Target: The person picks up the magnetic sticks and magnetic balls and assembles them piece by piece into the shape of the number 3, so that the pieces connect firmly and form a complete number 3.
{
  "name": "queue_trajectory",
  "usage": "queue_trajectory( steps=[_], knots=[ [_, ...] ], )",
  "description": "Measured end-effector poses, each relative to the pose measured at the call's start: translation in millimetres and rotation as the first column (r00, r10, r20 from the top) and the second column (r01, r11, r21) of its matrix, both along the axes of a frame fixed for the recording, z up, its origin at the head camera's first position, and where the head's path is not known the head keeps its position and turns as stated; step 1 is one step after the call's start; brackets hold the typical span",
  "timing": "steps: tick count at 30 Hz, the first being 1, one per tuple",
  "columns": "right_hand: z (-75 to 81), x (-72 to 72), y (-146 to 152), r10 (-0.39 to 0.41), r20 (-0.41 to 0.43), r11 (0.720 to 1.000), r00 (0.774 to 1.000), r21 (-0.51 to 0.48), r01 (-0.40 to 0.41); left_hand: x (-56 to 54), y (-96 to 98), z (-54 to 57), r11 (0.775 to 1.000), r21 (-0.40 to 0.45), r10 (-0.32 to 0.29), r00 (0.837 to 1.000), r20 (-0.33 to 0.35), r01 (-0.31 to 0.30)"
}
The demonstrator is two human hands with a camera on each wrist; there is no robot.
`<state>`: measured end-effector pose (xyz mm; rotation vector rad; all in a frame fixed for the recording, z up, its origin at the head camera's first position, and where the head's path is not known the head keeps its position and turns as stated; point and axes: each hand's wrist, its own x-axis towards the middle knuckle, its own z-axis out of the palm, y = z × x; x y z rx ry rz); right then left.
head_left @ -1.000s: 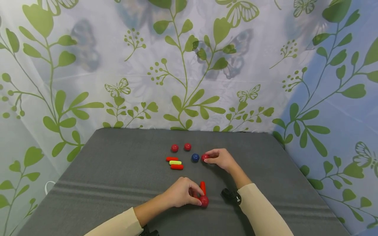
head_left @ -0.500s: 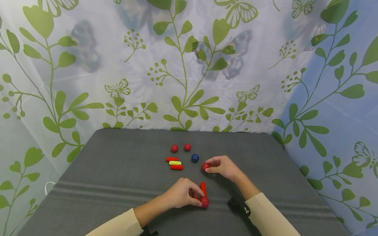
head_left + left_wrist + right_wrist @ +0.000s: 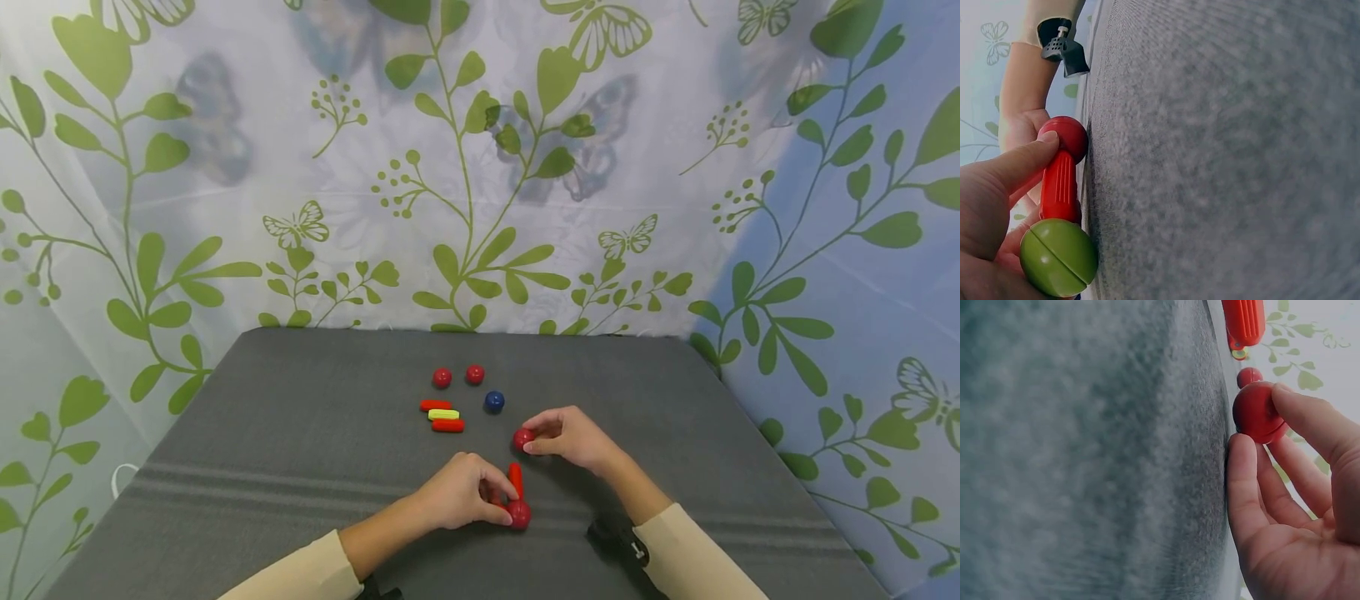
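Observation:
My left hand (image 3: 468,492) pinches a glossy red ball (image 3: 519,514) at the front of the table. In the left wrist view, a ribbed red rod (image 3: 1059,187) joins that ball to a green ball (image 3: 1059,257), which the hand hides in the head view. A second red rod (image 3: 516,479) extends from the held ball toward the back. Just beyond that rod's far end, my right hand (image 3: 573,437) holds another red ball (image 3: 1260,414) between thumb and fingers, close to the table surface.
Behind the hands on the grey table (image 3: 300,392) lie a blue ball (image 3: 494,402) and two red balls, a left one (image 3: 442,377) and a right one (image 3: 475,374). Left of the blue ball, a yellow rod (image 3: 444,415) lies between two red rods. A patterned curtain (image 3: 345,183) hangs behind.
My right hand has drawn its red ball away from beside the blue ball, toward the front and the upright-pointing red rod. The left hand has stayed in place on its red ball.

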<state>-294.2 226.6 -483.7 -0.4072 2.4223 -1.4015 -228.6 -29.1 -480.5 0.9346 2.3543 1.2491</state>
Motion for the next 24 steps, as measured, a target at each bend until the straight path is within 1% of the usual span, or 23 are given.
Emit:
queue_trajectory(
  steps=[8,13,18,24],
  knots=[
    [1.4,6.9,-1,0.035,-0.003,0.999,0.999,0.002,-0.035,-0.9,-0.1,1.7,1.000,-0.012,-0.009,1.000,0.011,0.009],
    [5.0,12.1,-3,0.047,-0.011,0.999,0.999,0.023,-0.047,-1.4,0.9,2.1,1.000,-0.013,-0.023,1.000,0.018,0.023],
    [7.6,16.9,-7,0.064,-0.003,0.998,0.998,0.017,-0.064,-1.1,1.3,2.1,1.000,-0.008,-0.024,0.999,0.028,0.025],
    [8.3,20.1,-9,0.062,0.006,0.998,0.998,0.015,-0.062,-0.9,1.1,0.6,1.000,0.001,-0.025,0.999,0.033,0.024]
  ],
)
